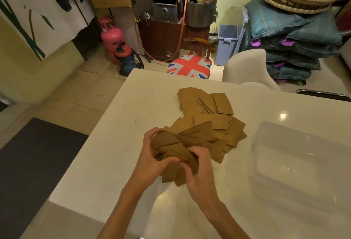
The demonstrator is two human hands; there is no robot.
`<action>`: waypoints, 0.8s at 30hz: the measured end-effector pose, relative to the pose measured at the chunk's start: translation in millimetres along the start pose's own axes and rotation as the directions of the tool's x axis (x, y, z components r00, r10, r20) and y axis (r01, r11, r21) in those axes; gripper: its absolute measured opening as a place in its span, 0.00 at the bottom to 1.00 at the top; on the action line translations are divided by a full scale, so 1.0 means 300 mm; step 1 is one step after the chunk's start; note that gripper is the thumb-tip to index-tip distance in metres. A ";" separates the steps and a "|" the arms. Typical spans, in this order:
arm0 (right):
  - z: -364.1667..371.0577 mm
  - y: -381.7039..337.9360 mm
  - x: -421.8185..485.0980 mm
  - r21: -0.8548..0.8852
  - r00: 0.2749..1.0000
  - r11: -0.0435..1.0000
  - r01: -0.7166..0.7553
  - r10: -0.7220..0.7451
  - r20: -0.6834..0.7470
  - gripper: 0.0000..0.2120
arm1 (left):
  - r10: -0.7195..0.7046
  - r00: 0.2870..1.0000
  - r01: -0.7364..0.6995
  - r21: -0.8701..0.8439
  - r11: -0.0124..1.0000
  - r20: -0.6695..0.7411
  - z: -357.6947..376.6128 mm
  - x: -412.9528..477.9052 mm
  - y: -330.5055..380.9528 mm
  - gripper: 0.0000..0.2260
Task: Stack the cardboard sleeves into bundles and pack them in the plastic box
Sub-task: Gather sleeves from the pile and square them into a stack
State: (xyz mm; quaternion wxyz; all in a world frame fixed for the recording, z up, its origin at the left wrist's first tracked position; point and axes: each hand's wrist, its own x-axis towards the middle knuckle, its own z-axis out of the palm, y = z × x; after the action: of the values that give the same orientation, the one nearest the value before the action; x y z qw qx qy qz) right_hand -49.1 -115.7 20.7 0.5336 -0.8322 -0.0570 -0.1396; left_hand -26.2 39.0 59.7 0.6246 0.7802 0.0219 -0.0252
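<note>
Entry: gathering step, bundle not yet squared.

Grip: both hands were curled around one ragged handful of flat brown cardboard sleeves. The left hand wrapped the handful's left end, fingers hooked over its far edge. The right hand pinched the near-right edge. Neither hand was open.

Position: the loose heap of brown sleeves lay just beyond and right of the grip, overlapping the held ones. A smaller scatter of sleeves lay farther beyond the grip. The clear rectangular plastic box sat well to the right of the grip, with no sleeves visible in it, on the glossy white table.

Risks, as judged:
- The held sleeves were fanned at several angles, with corners jutting out under the right hand. If lifted like this, the lower ones would likely slip free.
- Because the handful overlapped the heap, lifting could drag neighbouring sleeves along or scatter them across the slick surface.
- Squeezing harder to compensate could crease the corners.
- An unsquared bundle would probably sit crooked in the box.
- The table edge lay left of the grip, so strays could fall to the floor.
</note>
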 end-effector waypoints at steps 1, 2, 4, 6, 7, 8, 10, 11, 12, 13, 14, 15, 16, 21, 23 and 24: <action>-0.001 -0.005 0.003 -0.047 0.998 0.997 0.055 -0.057 -0.038 0.26 | -0.004 1.000 0.004 -0.008 1.000 -0.025 0.004 -0.007 0.005 0.33; -0.003 -0.008 0.003 -0.085 0.994 0.993 0.082 -0.088 -0.069 0.25 | -0.015 0.999 0.015 0.002 1.000 -0.039 0.013 -0.016 0.013 0.31; -0.001 -0.010 0.010 -0.065 0.996 0.996 0.054 -0.058 -0.062 0.24 | 0.014 1.000 -0.014 0.020 1.000 -0.021 0.023 -0.027 0.009 0.28; 0.011 -0.011 0.011 0.042 1.000 0.999 -0.007 0.007 0.013 0.22 | 0.012 1.000 -0.012 0.044 0.999 -0.001 0.024 -0.028 -0.005 0.33; 0.015 -0.014 0.008 0.082 0.998 0.996 -0.035 0.031 0.047 0.22 | 0.006 1.000 -0.006 0.050 0.999 -0.001 0.022 -0.028 -0.006 0.34; 0.018 -0.016 0.006 0.103 0.996 0.993 -0.060 0.053 0.066 0.22 | 0.005 1.000 -0.005 0.049 0.999 0.002 0.020 -0.026 -0.005 0.33; 0.016 -0.017 0.000 0.120 0.995 0.990 -0.073 0.063 0.080 0.22 | 0.011 1.000 -0.010 0.068 0.998 -0.012 0.022 -0.033 -0.003 0.26; 0.012 -0.014 -0.004 0.127 0.995 0.990 -0.067 0.057 0.083 0.23 | 0.016 1.000 -0.014 0.091 0.996 -0.017 0.025 -0.039 -0.003 0.22; 0.008 -0.009 -0.007 0.129 0.995 0.990 -0.061 0.050 0.086 0.24 | 0.022 1.000 -0.020 0.110 0.994 -0.019 0.028 -0.046 -0.006 0.20; 0.005 -0.003 -0.010 0.128 0.995 0.990 -0.058 0.046 0.091 0.26 | 0.026 1.000 -0.024 0.128 0.991 -0.012 0.030 -0.053 -0.011 0.19; 0.004 0.005 -0.013 0.129 0.994 0.990 -0.058 0.045 0.098 0.26 | 0.031 1.000 -0.030 0.150 0.988 -0.004 0.030 -0.057 -0.018 0.18; 0.004 0.016 -0.017 0.124 0.994 0.991 -0.052 0.039 0.105 0.25 | 0.034 0.999 -0.036 0.169 0.985 0.012 0.029 -0.059 -0.024 0.17; 0.005 0.028 -0.022 0.110 0.995 0.993 -0.035 0.024 0.101 0.24 | 0.036 0.999 -0.041 0.180 0.983 0.031 0.027 -0.062 -0.027 0.17; 0.001 0.062 -0.039 0.022 0.998 1.000 0.004 -0.005 0.067 0.24 | -0.046 0.988 -0.003 0.317 0.949 0.149 0.029 -0.042 -0.030 0.25; -0.027 0.056 -0.037 -0.060 0.997 0.998 -0.016 0.021 0.075 0.27 | -0.056 0.986 -0.007 0.367 0.930 0.159 0.038 -0.018 -0.029 0.27; -0.056 0.065 -0.039 -0.150 0.998 0.988 -0.023 0.032 0.061 0.31 | -0.056 0.987 -0.004 0.372 0.928 0.151 0.039 -0.008 -0.030 0.27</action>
State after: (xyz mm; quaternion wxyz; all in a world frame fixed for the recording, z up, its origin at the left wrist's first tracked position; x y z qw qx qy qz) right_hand -58.4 -138.5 6.9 0.4695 -0.8746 -0.0519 -0.1095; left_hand -29.5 29.5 48.4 0.4652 0.8793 -0.0226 -0.0993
